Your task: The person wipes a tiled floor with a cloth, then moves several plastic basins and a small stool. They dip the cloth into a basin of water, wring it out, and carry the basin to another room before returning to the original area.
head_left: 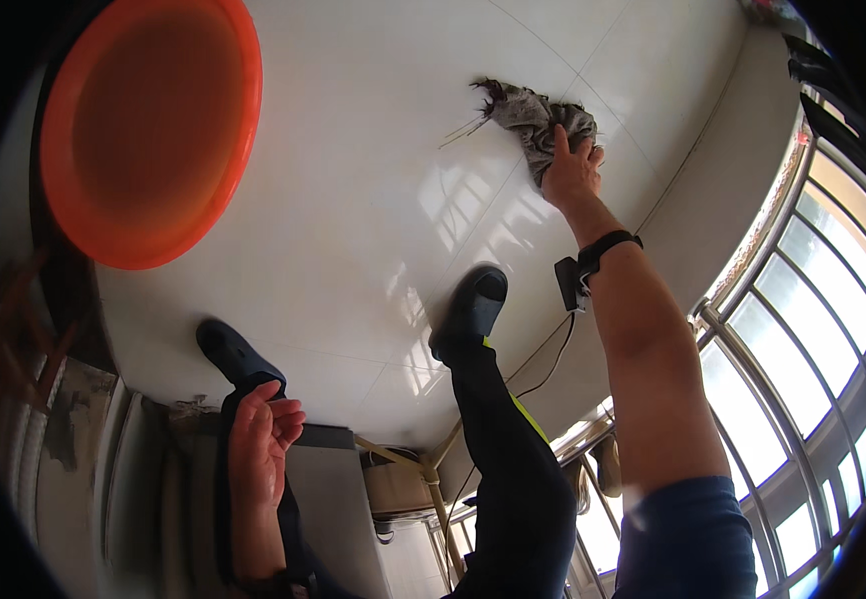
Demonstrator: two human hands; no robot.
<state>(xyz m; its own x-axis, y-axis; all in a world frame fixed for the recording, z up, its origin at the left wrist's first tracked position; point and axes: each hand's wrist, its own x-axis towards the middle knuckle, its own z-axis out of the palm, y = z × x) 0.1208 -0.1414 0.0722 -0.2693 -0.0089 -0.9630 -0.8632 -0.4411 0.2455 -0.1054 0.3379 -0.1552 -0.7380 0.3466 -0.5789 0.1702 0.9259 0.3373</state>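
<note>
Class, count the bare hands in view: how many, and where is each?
2: the right hand is on the gray cloth, upper right; the left hand is at lower left.

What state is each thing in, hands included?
Left hand: empty, fingers loosely curled
Right hand: on the cloth
Grey cloth: bunched up on the floor; wetness unclear
Orange basin: uncovered; brownish inside, contents unclear
Dark slippers: both worn
Black wrist strap: around right wrist
</note>
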